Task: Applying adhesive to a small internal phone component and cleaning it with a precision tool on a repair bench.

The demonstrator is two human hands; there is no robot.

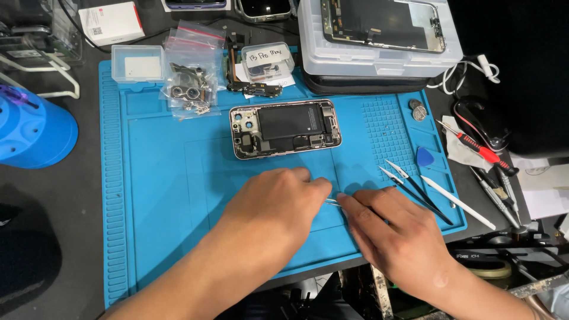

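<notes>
Left hand (269, 204): your left hand lies palm down on the blue mat (160, 195), at about 6 o'clock from the opened phone (285, 128); the fingers are curled and their tips meet a thin metal piece (332, 202), pinching it as far as you can see

Right hand (394, 234): your right hand comes in from 5 o'clock, fingers bent, fingertips touching the same metal piece from the other side; whether it truly grips it or only presses it you cannot tell

Metal piece: a short silvery sliver, flat on the mat between your two hands, mostly covered by them

Opened phone: lies flat near the mat's centre, at 12 o'clock from your hands and well apart from them, back up, black battery and small boards showing inside a pale frame

Tweezers (415, 186): two dark pointed pairs on the mat at 2 o'clock from your right hand, just beside a white stick (459, 203)

Blue pick (424, 157): on the mat's right edge, above the tweezers

Red screwdriver (483, 149): off the mat at 3 o'clock, on the dark counter (77, 195)

Parts bags (189, 83): clear bags with small metal parts at 11 o'clock from the phone

Clear box (379, 56): at 1 o'clock, with a phone screen lying on its lid
</notes>
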